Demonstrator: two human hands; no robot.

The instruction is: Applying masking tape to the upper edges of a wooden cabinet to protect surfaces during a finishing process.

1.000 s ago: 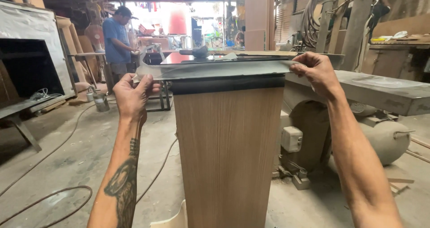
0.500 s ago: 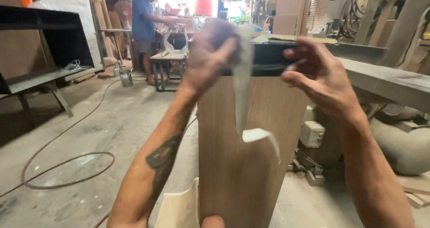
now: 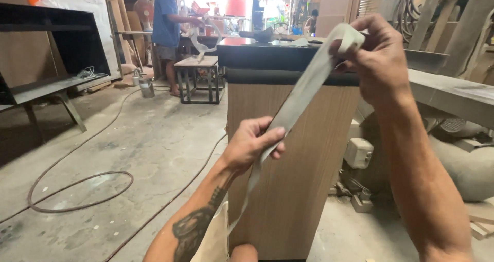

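A pale strip (image 3: 301, 95) is pinched by the left hand (image 3: 252, 145) and gripped higher by the right hand (image 3: 378, 61), before the wooden cabinet (image 3: 293, 164).

Daylight enters from the open doorway (image 3: 234, 0) at the far end, which is overexposed and washed out. The workshop interior is moderately lit, with soft shadows on the concrete floor (image 3: 128, 138). The foreground is sharp; the background is slightly soft.

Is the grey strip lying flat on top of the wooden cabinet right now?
No, the grey strip is lifted off the wooden cabinet, stretched between the left hand and the raised right hand.
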